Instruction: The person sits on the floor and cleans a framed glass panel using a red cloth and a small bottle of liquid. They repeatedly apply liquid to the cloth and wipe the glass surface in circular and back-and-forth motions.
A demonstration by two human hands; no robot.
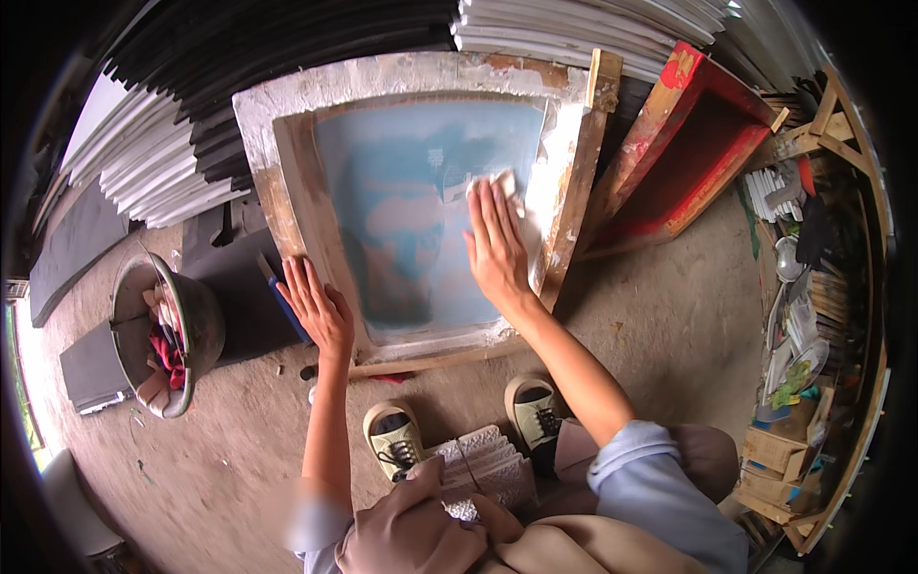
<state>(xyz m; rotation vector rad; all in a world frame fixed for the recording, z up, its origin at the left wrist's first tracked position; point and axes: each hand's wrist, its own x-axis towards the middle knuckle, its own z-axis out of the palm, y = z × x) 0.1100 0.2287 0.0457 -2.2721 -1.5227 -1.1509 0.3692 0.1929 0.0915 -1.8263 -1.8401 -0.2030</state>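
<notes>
A large screen-printing frame (256, 182) with worn, white-smeared wooden sides leans in front of me. Its mesh (382, 172) is blue, with paler patches in the middle and lower part. Toward the mesh's right side, my right hand (499, 251) presses a crumpled white cloth (507, 184) against it, fingers stretched over the cloth. My left hand (318, 304) lies with straight fingers on the frame's lower left side, holding nothing. The cloth is partly hidden beneath my right fingers.
A red-stained wooden frame (660, 143) leans at the right. On the left stands a bucket (206, 316) with rags inside. Black sheets (287, 43) and white sheets (143, 177) are stacked behind. Cluttered shelving (794, 421) lines the right; a patterned bundle (483, 459) lies between my shoes.
</notes>
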